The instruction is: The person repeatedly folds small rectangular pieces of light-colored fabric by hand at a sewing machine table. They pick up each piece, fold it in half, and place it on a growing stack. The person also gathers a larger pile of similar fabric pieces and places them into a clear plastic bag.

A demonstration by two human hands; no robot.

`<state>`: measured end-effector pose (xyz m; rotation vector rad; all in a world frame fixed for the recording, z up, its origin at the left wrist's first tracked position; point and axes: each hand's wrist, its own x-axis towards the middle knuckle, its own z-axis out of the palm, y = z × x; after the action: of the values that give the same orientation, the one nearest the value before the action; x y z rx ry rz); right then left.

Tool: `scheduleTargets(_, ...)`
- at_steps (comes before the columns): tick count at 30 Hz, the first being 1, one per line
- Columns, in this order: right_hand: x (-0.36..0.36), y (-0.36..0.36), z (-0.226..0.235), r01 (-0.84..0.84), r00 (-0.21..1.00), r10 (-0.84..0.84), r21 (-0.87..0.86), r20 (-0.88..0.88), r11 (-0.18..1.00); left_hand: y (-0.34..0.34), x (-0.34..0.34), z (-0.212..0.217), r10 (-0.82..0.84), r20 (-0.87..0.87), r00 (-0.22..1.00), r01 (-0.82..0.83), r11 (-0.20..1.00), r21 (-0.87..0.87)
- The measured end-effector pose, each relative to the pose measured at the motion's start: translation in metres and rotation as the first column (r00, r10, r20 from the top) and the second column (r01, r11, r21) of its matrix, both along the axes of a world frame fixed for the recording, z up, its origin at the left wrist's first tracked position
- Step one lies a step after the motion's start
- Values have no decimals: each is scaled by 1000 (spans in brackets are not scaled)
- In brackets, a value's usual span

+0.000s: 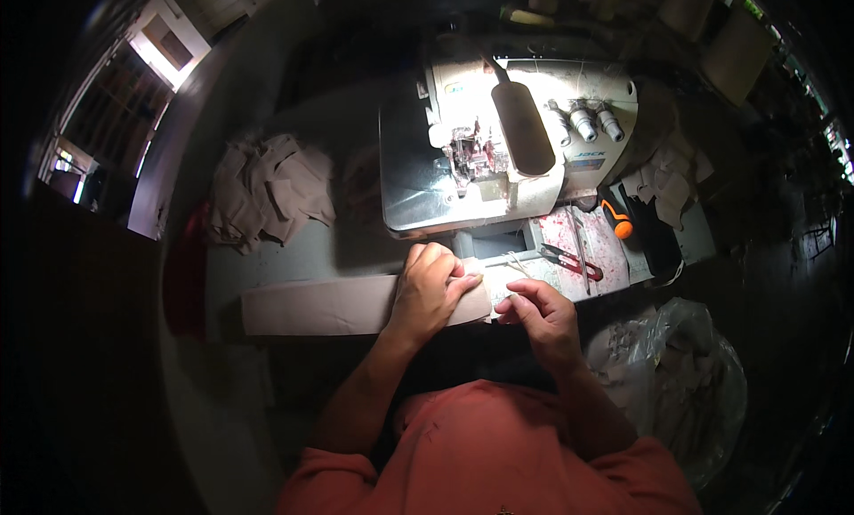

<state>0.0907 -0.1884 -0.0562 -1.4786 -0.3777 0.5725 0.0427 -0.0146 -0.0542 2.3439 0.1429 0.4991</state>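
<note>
Your left hand (430, 291) clamps its fingers (433, 256) on the right end of the cloth strip (316, 306), seemingly steadying it along the counter (294, 264), while your right hand (547, 322) holds its fingers together just beside it, whether on anything I cannot tell.

A long, flat, pale beige fabric strip (320, 306) lies crosswise along the near edge of the tabletop (294, 264), its left end squared off and its surface mostly smooth; the left hand (433, 288) covers a stretch near the brightly lit right end, where the upper corner is pinched
</note>
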Motion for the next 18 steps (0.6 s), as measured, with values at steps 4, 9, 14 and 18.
scheduleTargets(4,5,2,0,11,1000,-11,1,1,1000,4,-5,-5,-36,141,989,57,988,-144)
scheduleTargets(9,19,35,14,-241,896,272,-131,351,962,13,-8,-10,-105,210,972,175,921,-348)
scheduleTargets(14,22,35,13,-361,925,366,63,-104,930,21,-12,-17,-160,308,938,287,857,-428)
scheduleTargets(18,17,37,13,-306,924,328,137,-197,942,21,-12,-13,-208,352,912,323,896,-306)
